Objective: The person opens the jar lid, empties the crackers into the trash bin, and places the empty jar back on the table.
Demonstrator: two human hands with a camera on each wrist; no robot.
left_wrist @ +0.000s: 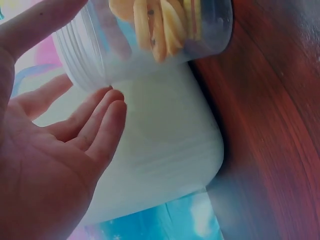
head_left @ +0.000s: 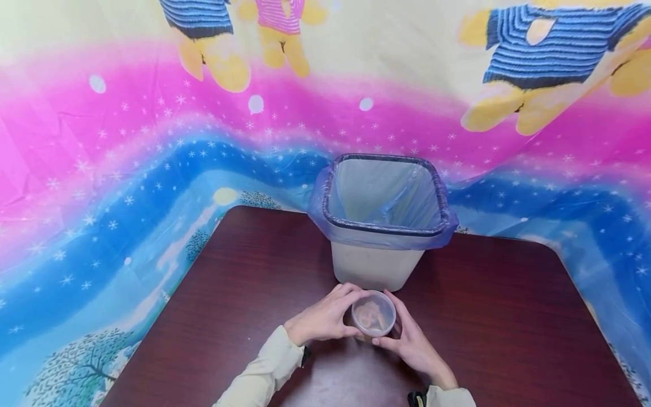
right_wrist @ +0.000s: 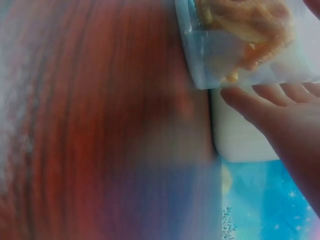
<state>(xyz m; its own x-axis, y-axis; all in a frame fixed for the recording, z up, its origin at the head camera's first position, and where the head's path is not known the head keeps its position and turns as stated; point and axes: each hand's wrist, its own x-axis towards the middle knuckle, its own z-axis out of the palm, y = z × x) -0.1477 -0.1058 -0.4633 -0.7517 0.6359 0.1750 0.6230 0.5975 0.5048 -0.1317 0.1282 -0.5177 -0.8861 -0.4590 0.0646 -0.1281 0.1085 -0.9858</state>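
A round clear plastic jar (head_left: 373, 314) with a translucent screw lid (left_wrist: 82, 55) is between my two hands, in front of the bin. Through its wall, golden cookies (left_wrist: 160, 25) show in the left wrist view. My left hand (head_left: 328, 316) holds the jar from the left, its thumb and fingers round the lid's edge. From the other side my right hand (head_left: 414, 345) grips the jar, thumb at the near side and fingers at the far side. Whether the jar's base touches the table cannot be told.
Just behind the jar a white bin (head_left: 376, 263), lined with a bluish plastic bag (head_left: 317, 203), stands on the dark red-brown table (head_left: 244, 271). A printed cloth (head_left: 152, 141) with bears and snowflakes hangs behind and beside the table.
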